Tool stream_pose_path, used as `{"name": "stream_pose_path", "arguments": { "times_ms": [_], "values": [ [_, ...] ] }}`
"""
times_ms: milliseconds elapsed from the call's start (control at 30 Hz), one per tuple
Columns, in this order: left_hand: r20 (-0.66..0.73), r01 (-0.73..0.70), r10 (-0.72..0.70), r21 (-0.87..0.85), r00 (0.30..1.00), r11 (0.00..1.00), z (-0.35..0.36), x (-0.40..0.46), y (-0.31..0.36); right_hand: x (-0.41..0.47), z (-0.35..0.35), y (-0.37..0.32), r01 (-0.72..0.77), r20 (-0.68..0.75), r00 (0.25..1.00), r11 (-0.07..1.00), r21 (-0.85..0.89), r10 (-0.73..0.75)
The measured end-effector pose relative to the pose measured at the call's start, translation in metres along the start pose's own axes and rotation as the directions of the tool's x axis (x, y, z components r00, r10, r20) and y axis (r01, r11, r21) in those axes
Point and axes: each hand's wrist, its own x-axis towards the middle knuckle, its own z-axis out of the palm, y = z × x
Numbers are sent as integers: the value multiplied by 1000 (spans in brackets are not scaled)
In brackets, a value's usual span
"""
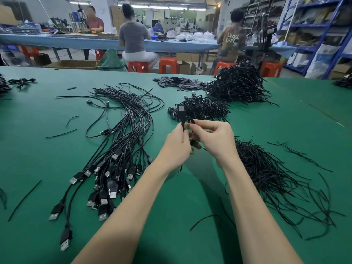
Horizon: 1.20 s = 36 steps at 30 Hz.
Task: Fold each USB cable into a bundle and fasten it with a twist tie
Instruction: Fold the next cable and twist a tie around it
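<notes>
A folded black USB cable bundle (184, 119) is held up between both hands above the green table (190, 187). My left hand (176, 147) grips its lower part, and a thin black end hangs out below the palm. My right hand (213, 139) pinches the bundle's upper loop with thumb and forefinger. Whether a twist tie is on it is hidden by the fingers. Loose unfolded USB cables (118, 149) lie fanned out to the left. A heap of black twist ties (276, 178) lies to the right.
Finished bundles (202, 108) are piled just beyond my hands, with a bigger heap (240, 84) behind them and flat black pieces (181, 83) beside it. Stray ties (24, 200) lie scattered on the table. Three people sit at a blue bench (76, 41) beyond.
</notes>
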Motion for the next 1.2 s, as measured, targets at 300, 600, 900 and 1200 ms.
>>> {"name": "stream_pose_path", "arguments": {
  "times_ms": [300, 600, 900, 1200],
  "values": [
    [117, -60, 40, 173, 992, 983, 5, -1, 0, 3, -6, 0, 52, -23, 998, 996, -72, -54],
    [-42, 105, -119, -248, 992, 963, 13, -1, -7, 7, -19, 2, -140, 19, 990, 988, 63, 139],
    [-26, 240, -297, -523, 955, 818, 8, 2, -8, 5, -38, 13, -259, -126, 941, 427, -866, 314],
    [-48, 232, -286, -465, 957, 854, 6, 0, -5, 4, -26, 12, -73, 19, 989, 609, -790, 143]
  ]
}}
